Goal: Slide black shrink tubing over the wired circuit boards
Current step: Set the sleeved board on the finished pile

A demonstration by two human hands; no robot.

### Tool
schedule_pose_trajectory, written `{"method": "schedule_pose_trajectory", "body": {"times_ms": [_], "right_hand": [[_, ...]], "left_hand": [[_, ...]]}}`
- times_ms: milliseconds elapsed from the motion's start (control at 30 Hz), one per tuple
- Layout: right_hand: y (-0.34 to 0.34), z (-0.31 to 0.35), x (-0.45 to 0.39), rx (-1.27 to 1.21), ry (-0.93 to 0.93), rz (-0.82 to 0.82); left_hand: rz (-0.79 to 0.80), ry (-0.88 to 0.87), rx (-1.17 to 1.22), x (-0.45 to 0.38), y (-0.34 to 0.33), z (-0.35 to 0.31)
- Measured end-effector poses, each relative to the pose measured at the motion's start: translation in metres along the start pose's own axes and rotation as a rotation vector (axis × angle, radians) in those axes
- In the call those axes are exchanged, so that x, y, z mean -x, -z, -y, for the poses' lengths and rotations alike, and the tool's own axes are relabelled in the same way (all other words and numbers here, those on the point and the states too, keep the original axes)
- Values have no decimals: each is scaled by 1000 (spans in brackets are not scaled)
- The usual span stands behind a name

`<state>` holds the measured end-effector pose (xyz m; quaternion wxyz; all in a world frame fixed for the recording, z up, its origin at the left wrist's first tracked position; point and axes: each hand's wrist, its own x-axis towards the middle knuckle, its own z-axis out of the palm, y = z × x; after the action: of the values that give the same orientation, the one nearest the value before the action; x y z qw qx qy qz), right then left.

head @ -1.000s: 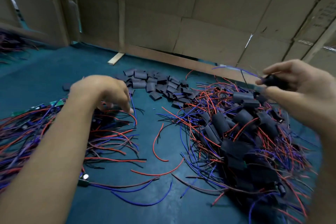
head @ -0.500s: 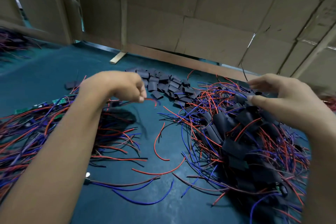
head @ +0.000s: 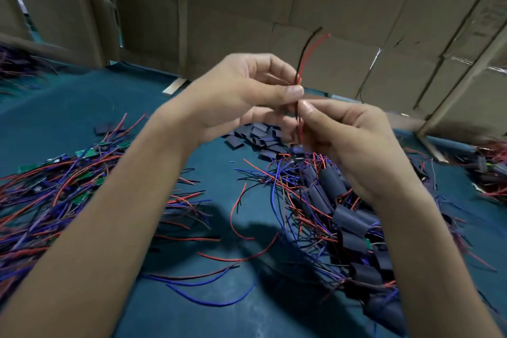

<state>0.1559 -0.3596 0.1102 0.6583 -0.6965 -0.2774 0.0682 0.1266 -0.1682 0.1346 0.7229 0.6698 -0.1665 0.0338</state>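
My left hand and right hand meet mid-frame, both pinching a thin red-and-black wire pair upright; flat black shrink-tubing pieces lie piled behind them on the teal mat.

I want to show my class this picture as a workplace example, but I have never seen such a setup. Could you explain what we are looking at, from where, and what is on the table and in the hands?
There is no machine here: a person works with bare hands, filmed by a camera worn on the head that looks forward and down. The left hand and the right hand meet in the middle and both pinch a thin red and black wire pair that stands upward. On the teal table, at the left, lies a pile of green circuit boards with red and blue wires. Behind the hands lie loose pieces of black shrink tubing. At the right is a pile of boards already covered in black tubing. Cardboard walls stand behind.
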Motion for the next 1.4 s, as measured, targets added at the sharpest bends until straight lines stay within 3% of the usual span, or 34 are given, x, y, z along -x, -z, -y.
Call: {"method": "schedule_pose_trajectory", "body": {"times_ms": [167, 267, 400, 467, 533, 733, 967, 1133, 1267, 1400], "right_hand": [[12, -2, 0, -147, -229, 124], [13, -5, -2, -142, -254, 84], [20, -6, -4, 9, -254, 16], [23, -5, -4, 55, -244, -14], [24, -4, -3, 120, -231, -29], [26, -4, -4, 236, -283, -50], [34, -3, -2, 275, -291, 45], [44, -2, -1, 242, -270, 83], [49, -2, -2, 227, -276, 58], [53, 1, 0, 229, -271, 24]], "left_hand": [[-9, 43, -41, -8, 14, 20], [-13, 95, -156, -16, 34, 41], [-184, 263, -876, -25, 62, 107], [-103, 417, -1222, -22, 66, 137], [-2, 440, -1339, -24, 64, 151], [180, 547, -1406, -33, 61, 137], [265, 747, -1122, -20, 66, 109], [325, 767, -1017, -16, 64, 100], [348, 709, -1129, -18, 63, 100], [263, 626, -1222, -18, 71, 101]]}}
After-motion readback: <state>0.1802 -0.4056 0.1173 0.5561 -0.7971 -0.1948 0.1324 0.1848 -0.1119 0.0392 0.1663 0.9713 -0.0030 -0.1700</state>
